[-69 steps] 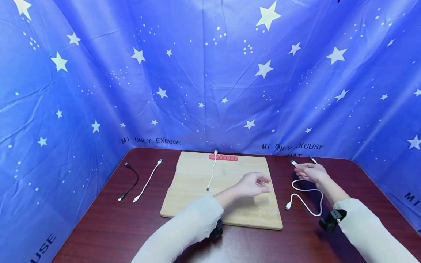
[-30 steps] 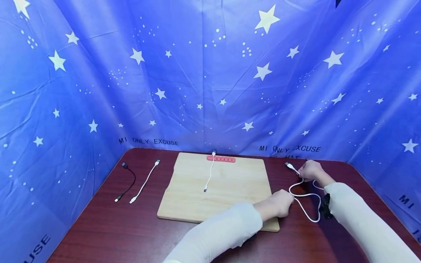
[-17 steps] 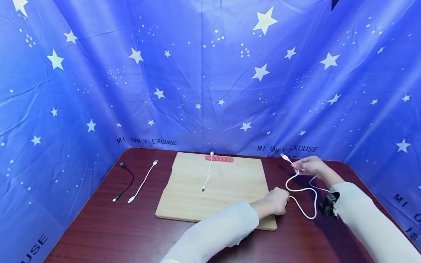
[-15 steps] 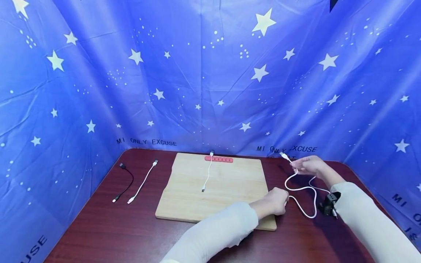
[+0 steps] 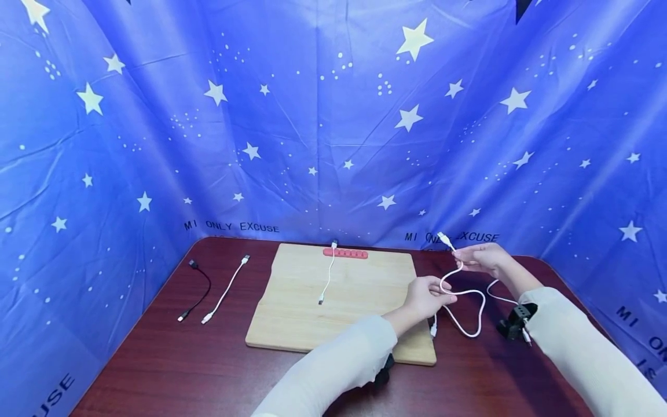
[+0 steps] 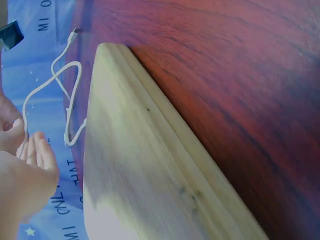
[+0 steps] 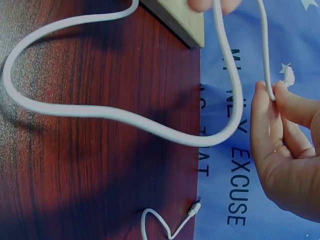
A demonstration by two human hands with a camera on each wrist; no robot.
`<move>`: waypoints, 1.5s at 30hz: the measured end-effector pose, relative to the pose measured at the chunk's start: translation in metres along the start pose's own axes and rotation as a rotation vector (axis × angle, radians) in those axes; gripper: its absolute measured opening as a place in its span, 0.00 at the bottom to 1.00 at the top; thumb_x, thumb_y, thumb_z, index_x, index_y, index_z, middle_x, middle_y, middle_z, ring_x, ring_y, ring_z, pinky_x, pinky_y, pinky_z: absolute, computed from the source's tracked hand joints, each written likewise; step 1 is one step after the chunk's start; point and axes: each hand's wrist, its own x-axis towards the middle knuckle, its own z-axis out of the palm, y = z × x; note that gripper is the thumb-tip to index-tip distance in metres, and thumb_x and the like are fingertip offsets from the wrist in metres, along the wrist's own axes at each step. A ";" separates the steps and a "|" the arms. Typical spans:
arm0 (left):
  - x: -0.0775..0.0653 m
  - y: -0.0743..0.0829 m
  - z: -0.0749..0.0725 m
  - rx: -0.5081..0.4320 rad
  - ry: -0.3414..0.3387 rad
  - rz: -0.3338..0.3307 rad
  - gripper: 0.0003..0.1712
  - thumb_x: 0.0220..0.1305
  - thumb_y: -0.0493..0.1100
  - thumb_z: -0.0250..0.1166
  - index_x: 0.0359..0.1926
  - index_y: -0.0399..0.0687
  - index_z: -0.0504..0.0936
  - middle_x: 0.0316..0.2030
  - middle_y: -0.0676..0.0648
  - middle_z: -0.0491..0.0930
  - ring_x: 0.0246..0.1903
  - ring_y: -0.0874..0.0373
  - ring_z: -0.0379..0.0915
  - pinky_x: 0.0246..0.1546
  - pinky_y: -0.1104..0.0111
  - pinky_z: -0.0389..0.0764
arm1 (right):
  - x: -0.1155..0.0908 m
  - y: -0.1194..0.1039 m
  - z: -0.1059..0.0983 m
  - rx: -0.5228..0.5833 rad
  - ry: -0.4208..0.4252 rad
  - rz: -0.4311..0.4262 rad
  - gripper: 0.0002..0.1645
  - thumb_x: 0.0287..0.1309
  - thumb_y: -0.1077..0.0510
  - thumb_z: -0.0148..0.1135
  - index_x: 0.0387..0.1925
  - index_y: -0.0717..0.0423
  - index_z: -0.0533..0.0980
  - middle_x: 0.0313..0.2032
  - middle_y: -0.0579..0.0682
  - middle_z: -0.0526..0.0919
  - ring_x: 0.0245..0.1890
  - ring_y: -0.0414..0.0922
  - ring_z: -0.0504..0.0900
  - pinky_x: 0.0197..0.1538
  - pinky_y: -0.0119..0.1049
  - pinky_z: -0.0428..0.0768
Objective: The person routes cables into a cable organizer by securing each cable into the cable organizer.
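The right hand [image 5: 479,258] pinches a long, white, round-corded USB cable [image 7: 105,112] between thumb and fingertips just below its upper plug [image 5: 444,240], held above the dark red wooden desk [image 5: 182,365] beyond the right edge of a pale, rectangular wooden board [image 5: 292,289]. The left hand [image 5: 423,299] looks half open, thumb apart from bent fingers, the cord passing at its fingertips; whether it grips anything, I cannot tell.

Slack seems the likeliest trouble: the cord sags in a broad loop and its lower plug [image 5: 433,329] dangles by the board's edge, so a quick pull could snag it or jerk the cord from the pinch. A second white cable [image 7: 194,209] lies by the right arm (partly hidden from above), and a trailing loop might drag it along.

Carried low and leftward, the loop could also catch the short white cable [image 5: 331,271] lying across the red slotted strip [image 5: 351,253] on the board and unseat it. The strip could slide too, if nothing fixes it down.
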 end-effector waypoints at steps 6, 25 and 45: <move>0.003 0.002 0.005 -0.420 0.082 -0.152 0.05 0.56 0.29 0.66 0.34 0.29 0.84 0.32 0.32 0.86 0.28 0.53 0.86 0.31 0.73 0.86 | 0.001 -0.006 0.000 0.078 -0.022 -0.001 0.18 0.65 0.65 0.55 0.24 0.43 0.82 0.25 0.38 0.86 0.30 0.32 0.84 0.40 0.25 0.84; 0.007 0.018 -0.021 -0.712 -0.065 -0.212 0.14 0.62 0.30 0.62 0.47 0.26 0.81 0.45 0.27 0.81 0.24 0.68 0.78 0.39 0.71 0.86 | -0.008 -0.052 0.001 0.633 -0.069 -0.115 0.17 0.64 0.70 0.51 0.26 0.61 0.83 0.25 0.50 0.86 0.27 0.41 0.85 0.38 0.29 0.86; 0.002 0.003 -0.093 -0.266 -0.251 -0.240 0.14 0.63 0.30 0.59 0.49 0.26 0.80 0.47 0.31 0.82 0.48 0.46 0.83 0.44 0.70 0.84 | 0.003 -0.053 0.041 0.595 -0.207 -0.096 0.17 0.66 0.69 0.49 0.29 0.58 0.83 0.29 0.49 0.87 0.32 0.40 0.85 0.43 0.28 0.85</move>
